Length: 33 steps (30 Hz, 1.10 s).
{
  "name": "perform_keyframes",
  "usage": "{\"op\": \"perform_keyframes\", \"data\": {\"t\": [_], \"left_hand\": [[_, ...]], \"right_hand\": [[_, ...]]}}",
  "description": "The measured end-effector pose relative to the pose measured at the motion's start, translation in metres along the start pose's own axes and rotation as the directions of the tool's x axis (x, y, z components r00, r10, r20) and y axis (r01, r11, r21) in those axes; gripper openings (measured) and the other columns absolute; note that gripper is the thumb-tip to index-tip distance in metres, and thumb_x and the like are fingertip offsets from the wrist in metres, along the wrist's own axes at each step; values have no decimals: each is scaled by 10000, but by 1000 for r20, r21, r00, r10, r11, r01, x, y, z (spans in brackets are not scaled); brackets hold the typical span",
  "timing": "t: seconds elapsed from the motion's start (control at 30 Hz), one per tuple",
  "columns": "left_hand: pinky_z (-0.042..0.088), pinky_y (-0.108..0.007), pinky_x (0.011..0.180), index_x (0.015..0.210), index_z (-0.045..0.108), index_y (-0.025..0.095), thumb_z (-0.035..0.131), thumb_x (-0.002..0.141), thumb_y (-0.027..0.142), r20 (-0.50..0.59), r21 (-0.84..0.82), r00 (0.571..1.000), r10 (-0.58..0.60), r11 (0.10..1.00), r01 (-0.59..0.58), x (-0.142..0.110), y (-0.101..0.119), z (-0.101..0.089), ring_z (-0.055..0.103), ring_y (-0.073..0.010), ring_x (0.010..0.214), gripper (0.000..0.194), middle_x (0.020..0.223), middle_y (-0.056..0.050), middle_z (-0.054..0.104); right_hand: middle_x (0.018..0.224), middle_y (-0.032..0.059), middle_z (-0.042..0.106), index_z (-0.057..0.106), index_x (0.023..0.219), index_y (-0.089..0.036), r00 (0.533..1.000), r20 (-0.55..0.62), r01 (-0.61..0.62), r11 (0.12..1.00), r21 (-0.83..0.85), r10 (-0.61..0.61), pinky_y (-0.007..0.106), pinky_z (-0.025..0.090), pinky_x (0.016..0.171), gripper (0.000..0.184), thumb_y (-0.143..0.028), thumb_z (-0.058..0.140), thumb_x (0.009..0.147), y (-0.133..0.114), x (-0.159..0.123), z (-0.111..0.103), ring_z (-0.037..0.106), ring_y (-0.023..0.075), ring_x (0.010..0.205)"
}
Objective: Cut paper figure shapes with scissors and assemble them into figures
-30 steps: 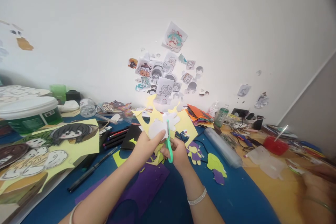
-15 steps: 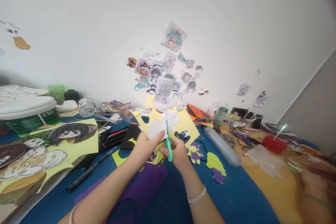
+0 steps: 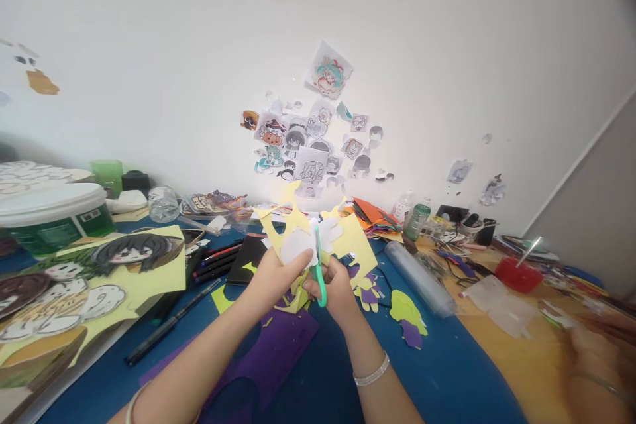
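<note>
My left hand [image 3: 285, 273] is closed, its thumb pressing on a white paper cutout [image 3: 297, 246] with a yellow paper sheet [image 3: 362, 245] around and behind it. My right hand [image 3: 334, 285] grips green-handled scissors [image 3: 321, 281], blades pointing up and away from me against the paper. The blades lie across the white shape; whether they are parted I cannot tell. Beneath both hands are yellow-green paper scraps [image 3: 298, 298] and a purple paper sheet [image 3: 278, 351] with curved cut edges on the blue table cover.
Black pens [image 3: 171, 324] lie left, beside a stack of drawn cutouts [image 3: 134, 258] and a white-lidded tub [image 3: 54, 212]. To the right are a clear plastic roll [image 3: 420, 278], a red bowl [image 3: 517, 273] and another person's hand [image 3: 593, 351]. Drawings [image 3: 312, 165] hang on the wall.
The yellow sheet and white cutout have shifted slightly right and tilted a little. Both hands keep their hold, with the scissors in nearly the same place.
</note>
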<state>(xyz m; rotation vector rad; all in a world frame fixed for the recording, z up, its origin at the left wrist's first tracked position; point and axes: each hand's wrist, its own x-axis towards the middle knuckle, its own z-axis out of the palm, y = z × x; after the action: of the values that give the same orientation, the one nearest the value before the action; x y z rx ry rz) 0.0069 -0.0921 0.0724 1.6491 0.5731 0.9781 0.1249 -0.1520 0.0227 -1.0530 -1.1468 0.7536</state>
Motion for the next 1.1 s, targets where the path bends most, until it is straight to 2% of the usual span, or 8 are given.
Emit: {"op": "perform_keyframes", "data": {"t": [0.17,0.37,0.6,0.7,0.8,0.97,1.03,1.1], "left_hand": [[475,-373,798,967,586,111,582,661,391,0,27,999,-37,999,37,-2,1,1,596,-284,941,415,1018,-133,650],[483,-352,745,926,599,124,583,662,387,41,21,999,-13,1000,12,-1,2,-3,605,-275,896,373,961,-109,666],[469,-279,585,826,589,133,588,640,393,34,42,999,-41,998,39,0,7,-5,604,-223,720,320,757,-58,656],[423,-244,492,740,562,149,587,643,385,35,36,997,-66,997,64,0,8,-4,554,-169,560,256,576,-4,582],[361,-224,421,650,524,162,575,659,388,65,27,994,-88,996,86,0,6,-3,462,-119,427,232,473,31,500],[423,-248,503,688,571,155,567,672,387,104,48,994,-40,998,35,2,0,-3,533,-153,523,233,566,-5,579],[427,-248,515,653,559,157,566,673,377,69,79,997,-16,997,11,4,-2,-4,534,-153,531,221,563,-4,574],[398,-232,465,612,540,159,560,678,370,36,105,999,-8,994,4,6,-3,-6,495,-136,478,222,497,12,528]], "right_hand": [[547,-63,524,431,735,-172,999,-32,-9,1000,20,9,191,369,461,455,-295,789,482,2,2,0,449,72,494],[559,-48,526,454,687,-164,998,-55,-36,996,-82,31,209,373,459,439,-329,795,466,9,3,-5,454,77,481],[560,-48,523,502,714,-154,997,-37,-71,992,-101,68,205,365,454,402,-328,789,493,7,3,-7,475,91,496],[546,-50,524,496,701,-157,997,-44,-73,994,-86,69,206,367,462,411,-325,798,479,6,3,-6,484,96,501],[571,-38,550,521,793,-159,998,-26,-67,996,-56,65,211,375,462,457,-354,794,483,5,4,-5,507,111,519],[608,-39,550,500,801,-165,997,-63,-56,996,-73,51,225,399,503,528,-397,804,435,5,5,-4,507,110,536],[605,-52,521,496,811,-166,998,-31,-50,994,-95,47,220,395,515,524,-394,800,450,3,5,-5,491,100,539],[589,-64,487,508,893,-166,995,71,-57,992,-113,65,206,382,503,516,-378,782,511,-1,3,-7,471,91,532]]}}
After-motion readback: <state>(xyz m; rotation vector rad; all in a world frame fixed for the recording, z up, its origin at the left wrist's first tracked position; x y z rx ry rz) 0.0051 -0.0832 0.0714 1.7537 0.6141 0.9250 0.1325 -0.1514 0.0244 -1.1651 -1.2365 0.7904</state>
